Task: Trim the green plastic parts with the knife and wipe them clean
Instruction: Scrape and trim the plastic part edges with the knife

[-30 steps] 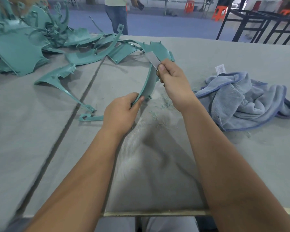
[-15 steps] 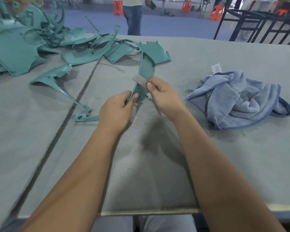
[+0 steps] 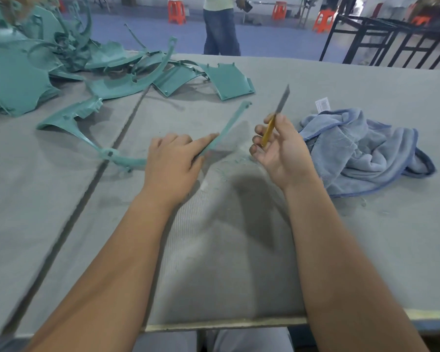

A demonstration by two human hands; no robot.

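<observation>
Hands paused over a curved green strip (image 3: 229,123) on the grey table (image 3: 366,237).
Left hand (image 3: 172,163) gripped the strip, its palm hiding the middle; beyond lay blurred green parts (image 3: 23,72). Right hand (image 3: 280,151) pinched the knife (image 3: 274,118), blade raised clear, beside a blue cloth (image 3: 361,151).

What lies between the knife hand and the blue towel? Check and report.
Nothing visible. The right hand, gripping the knife, sits just left of the blue towel, with only bare table and a few green shavings nearby.
</observation>
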